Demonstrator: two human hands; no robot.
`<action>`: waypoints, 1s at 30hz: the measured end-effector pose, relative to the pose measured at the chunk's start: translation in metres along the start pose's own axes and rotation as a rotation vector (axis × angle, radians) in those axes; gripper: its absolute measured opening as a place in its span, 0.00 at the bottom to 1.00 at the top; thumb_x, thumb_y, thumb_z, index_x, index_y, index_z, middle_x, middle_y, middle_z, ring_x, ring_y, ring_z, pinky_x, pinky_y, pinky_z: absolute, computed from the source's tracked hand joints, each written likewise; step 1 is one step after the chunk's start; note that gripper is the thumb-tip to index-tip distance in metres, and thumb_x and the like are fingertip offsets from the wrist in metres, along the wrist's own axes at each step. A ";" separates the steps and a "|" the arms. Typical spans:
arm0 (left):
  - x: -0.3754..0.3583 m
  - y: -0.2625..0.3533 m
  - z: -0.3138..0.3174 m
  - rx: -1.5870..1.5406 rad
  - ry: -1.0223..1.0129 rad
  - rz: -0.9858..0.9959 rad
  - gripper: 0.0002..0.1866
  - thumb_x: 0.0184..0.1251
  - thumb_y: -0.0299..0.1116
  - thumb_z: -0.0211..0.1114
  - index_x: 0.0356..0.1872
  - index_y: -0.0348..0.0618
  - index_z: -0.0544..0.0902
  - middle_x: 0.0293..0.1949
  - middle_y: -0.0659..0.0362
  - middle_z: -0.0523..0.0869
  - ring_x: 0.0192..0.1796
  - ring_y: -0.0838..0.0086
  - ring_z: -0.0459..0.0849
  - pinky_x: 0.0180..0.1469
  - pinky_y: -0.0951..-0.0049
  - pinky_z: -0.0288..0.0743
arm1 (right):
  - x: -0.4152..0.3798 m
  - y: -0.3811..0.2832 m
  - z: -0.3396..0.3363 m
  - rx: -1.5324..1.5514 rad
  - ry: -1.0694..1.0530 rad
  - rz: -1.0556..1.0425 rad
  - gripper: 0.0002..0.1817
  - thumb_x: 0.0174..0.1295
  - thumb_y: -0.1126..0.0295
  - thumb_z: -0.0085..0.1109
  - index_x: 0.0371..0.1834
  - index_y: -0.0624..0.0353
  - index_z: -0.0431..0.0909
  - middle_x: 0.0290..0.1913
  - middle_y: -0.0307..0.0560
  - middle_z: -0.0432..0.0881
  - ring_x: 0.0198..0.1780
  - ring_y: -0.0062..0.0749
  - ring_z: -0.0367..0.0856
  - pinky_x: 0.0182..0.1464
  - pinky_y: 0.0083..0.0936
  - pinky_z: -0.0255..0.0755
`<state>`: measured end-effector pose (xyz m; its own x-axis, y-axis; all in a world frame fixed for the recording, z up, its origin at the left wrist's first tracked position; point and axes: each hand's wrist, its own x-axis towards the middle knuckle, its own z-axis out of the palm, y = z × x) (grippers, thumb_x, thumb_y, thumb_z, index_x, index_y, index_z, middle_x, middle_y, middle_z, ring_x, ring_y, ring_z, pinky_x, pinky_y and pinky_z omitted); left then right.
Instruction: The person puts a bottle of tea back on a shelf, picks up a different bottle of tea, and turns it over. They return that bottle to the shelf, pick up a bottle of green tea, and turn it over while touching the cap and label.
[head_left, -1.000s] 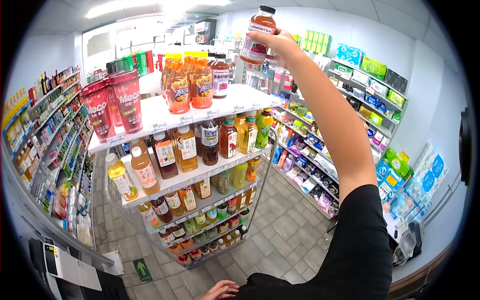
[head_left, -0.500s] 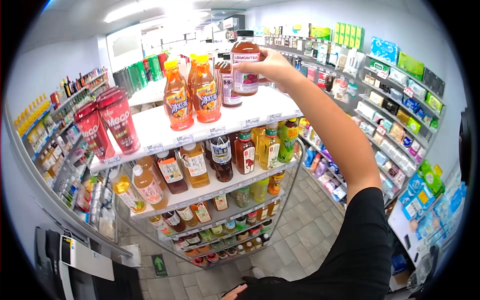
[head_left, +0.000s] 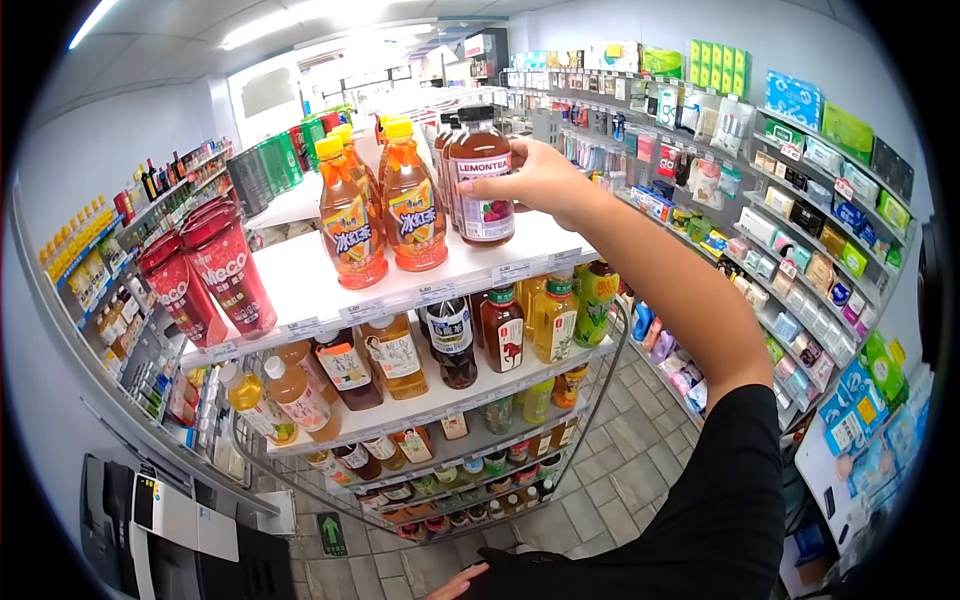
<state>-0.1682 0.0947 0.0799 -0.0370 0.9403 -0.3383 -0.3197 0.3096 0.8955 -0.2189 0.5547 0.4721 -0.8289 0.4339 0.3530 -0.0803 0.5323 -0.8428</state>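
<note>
My right hand point(head_left: 533, 185) is closed around a lemon tea bottle point(head_left: 484, 222) with a dark cap and a purple-and-white label. The bottle stands upright at the front of the white top shelf point(head_left: 290, 262), ahead of similar dark-capped bottles point(head_left: 446, 150) that it partly hides. Just left of it are iced tea bottles point(head_left: 416, 215) with yellow caps and orange labels. At the bottom edge, my left hand point(head_left: 458, 584) shows only in part, low by my body, its visible fingers stretched out and holding nothing I can see.
Red Meco cups point(head_left: 230, 270) stand at the shelf's left end. Lower tiers hold more drinks, including a dark oolong tea bottle point(head_left: 452, 342). Stocked wall shelves point(head_left: 800, 230) line the right side. A grey and white machine point(head_left: 185, 520) is at lower left, beside the tiled floor point(head_left: 610, 440).
My right hand has lowered the lemon tea bottle from above the shelf to its front edge, still gripping it. The view has tilted slightly upward. My left hand stays low.
</note>
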 end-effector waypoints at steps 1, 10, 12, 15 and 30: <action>0.000 0.002 0.004 -0.108 0.027 0.026 0.35 0.86 0.53 0.49 0.82 0.42 0.62 0.83 0.53 0.60 0.86 0.63 0.50 0.85 0.61 0.39 | 0.000 -0.001 0.000 -0.007 -0.024 0.015 0.48 0.46 0.53 0.88 0.67 0.67 0.74 0.59 0.56 0.84 0.61 0.41 0.85 0.62 0.40 0.80; 0.005 0.026 0.004 -0.509 0.123 0.105 0.26 0.85 0.36 0.55 0.76 0.34 0.71 0.75 0.55 0.75 0.79 0.69 0.67 0.82 0.69 0.55 | 0.014 0.025 0.007 0.020 0.005 -0.019 0.45 0.47 0.57 0.87 0.63 0.73 0.76 0.54 0.55 0.87 0.51 0.32 0.87 0.52 0.28 0.81; 0.006 0.031 0.000 -0.492 0.116 0.100 0.25 0.85 0.36 0.55 0.76 0.34 0.71 0.75 0.54 0.75 0.79 0.69 0.67 0.82 0.69 0.54 | 0.014 0.024 0.006 0.011 0.013 -0.002 0.45 0.47 0.57 0.87 0.64 0.74 0.75 0.54 0.55 0.87 0.52 0.32 0.87 0.52 0.28 0.81; 0.008 0.038 -0.003 -0.472 0.107 0.098 0.25 0.85 0.35 0.55 0.76 0.33 0.71 0.75 0.54 0.75 0.79 0.69 0.67 0.82 0.69 0.54 | 0.007 0.017 0.008 -0.002 0.019 0.015 0.46 0.48 0.57 0.87 0.65 0.74 0.75 0.54 0.54 0.87 0.53 0.33 0.87 0.54 0.28 0.81; 0.012 0.051 -0.021 -0.283 0.059 0.162 0.25 0.85 0.36 0.54 0.76 0.34 0.72 0.75 0.55 0.74 0.80 0.70 0.65 0.83 0.69 0.51 | 0.016 0.038 0.003 -0.088 0.033 -0.003 0.50 0.51 0.51 0.86 0.70 0.69 0.70 0.62 0.56 0.82 0.62 0.37 0.83 0.63 0.36 0.79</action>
<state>-0.2046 0.1194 0.1155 -0.1613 0.9617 -0.2216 -0.5550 0.0973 0.8262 -0.2367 0.5792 0.4446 -0.8099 0.4550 0.3701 -0.0328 0.5949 -0.8032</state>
